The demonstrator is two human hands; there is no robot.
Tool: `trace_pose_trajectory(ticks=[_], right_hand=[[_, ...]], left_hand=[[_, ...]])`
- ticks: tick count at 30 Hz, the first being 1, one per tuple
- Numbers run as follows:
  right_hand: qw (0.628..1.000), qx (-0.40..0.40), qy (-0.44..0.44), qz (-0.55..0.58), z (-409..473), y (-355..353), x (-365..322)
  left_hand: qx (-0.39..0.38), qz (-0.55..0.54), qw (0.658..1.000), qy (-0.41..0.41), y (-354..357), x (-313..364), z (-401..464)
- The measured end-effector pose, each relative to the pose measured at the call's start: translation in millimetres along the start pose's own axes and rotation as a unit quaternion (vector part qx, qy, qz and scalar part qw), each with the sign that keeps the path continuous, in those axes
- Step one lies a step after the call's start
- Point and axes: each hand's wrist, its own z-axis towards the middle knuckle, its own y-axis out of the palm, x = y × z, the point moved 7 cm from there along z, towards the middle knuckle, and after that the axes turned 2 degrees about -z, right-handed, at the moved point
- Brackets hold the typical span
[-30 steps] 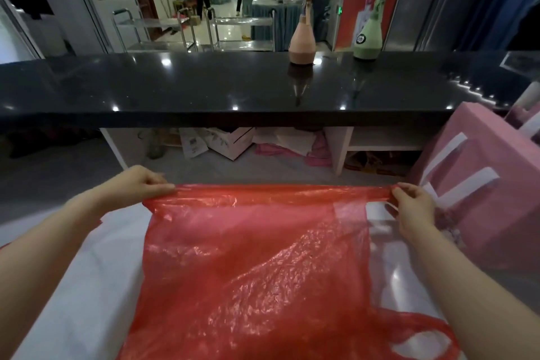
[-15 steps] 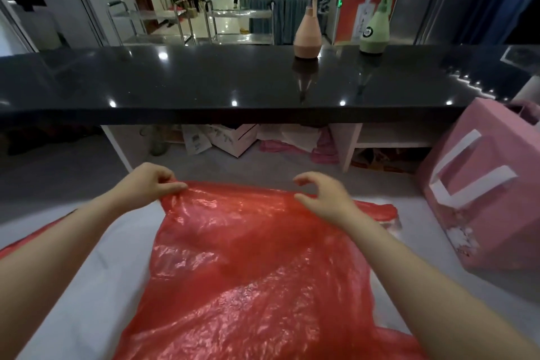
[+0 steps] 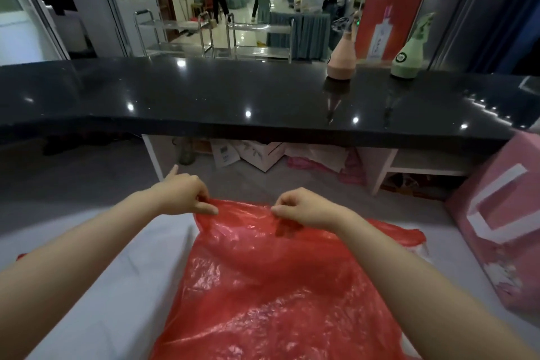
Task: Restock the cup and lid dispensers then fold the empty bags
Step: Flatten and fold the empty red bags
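Your left hand (image 3: 187,196) and right hand (image 3: 304,207) each pinch the far edge of the red plastic bag (image 3: 271,286), close together, likely to crease a lengthwise fold.

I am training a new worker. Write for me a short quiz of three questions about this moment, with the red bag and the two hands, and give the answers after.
1. True or false: both hands pinch the far edge of the red plastic bag.
2. Which thing stands at the right of the bag? A) a pink paper bag with white handles B) a blue bucket C) a metal tray
3. Fill in: on the black counter stand a pink bottle and a ____ bottle.

Key
1. True: the left hand and the right hand both pinch that edge, close to each other.
2. A: the pink paper bag.
3. Green: the green bottle.
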Motion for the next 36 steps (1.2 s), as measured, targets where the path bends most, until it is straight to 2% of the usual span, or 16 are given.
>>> trace_pose_trajectory(ticks=[4, 6, 8, 11, 16, 19, 22, 25, 27, 31, 34, 35, 36], right_hand=[[0.985, -0.089, 0.065, -0.135, -19.5, -5.2, 53.2], [0.973, -0.091, 0.120, -0.176, -31.0, -14.9, 88.6], [0.971, -0.058, 0.151, -0.179, -40.0, -27.0, 115.2], [0.975, 0.009, 0.155, -0.161, -47.4, -41.6, 136.1], [0.953, 0.163, 0.197, -0.162, -56.6, -66.9, 170.9], [0.934, 0.221, 0.229, -0.163, -65.8, -73.3, 184.9], [0.931, 0.265, 0.199, -0.154, -67.3, -73.1, 181.4], [0.921, 0.320, 0.145, -0.169, -66.8, -77.0, 174.8], [0.909, 0.339, 0.148, -0.195, -66.7, -81.4, 179.3], [0.908, 0.301, 0.191, -0.219, -58.9, -82.2, 193.2], [0.906, 0.330, 0.207, -0.166, -59.4, -85.7, 197.7], [0.906, 0.336, 0.215, -0.145, -60.2, -86.6, 201.0], [0.904, 0.340, 0.223, -0.131, -61.5, -87.9, 204.2]], left_hand=[[0.004, -0.004, 1.000, -0.013, -0.2, -15.3, 2.3], [0.012, -0.016, 1.000, -0.015, -1.5, -24.0, 2.9], [0.011, -0.031, 0.999, -0.019, -0.8, -31.5, 1.9], [0.019, -0.111, 0.993, -0.032, 4.9, -44.9, 4.7], [0.143, -0.161, 0.970, -0.113, 18.8, -69.3, 22.1], [0.193, -0.274, 0.915, -0.224, 31.9, -92.2, 26.3], [0.171, -0.413, 0.841, -0.304, 57.0, -95.8, 28.2], [0.144, -0.548, 0.760, -0.319, 83.5, -82.3, 36.1], [0.132, -0.611, 0.708, -0.328, 93.5, -76.0, 41.0], [0.118, -0.692, 0.616, -0.356, 98.2, -72.1, 45.2], [0.098, -0.733, 0.576, -0.349, 98.7, -70.9, 48.9], [0.086, -0.729, 0.585, -0.343, 98.8, -70.9, 49.4], [0.081, -0.712, 0.612, -0.334, 95.3, -71.9, 48.9]])
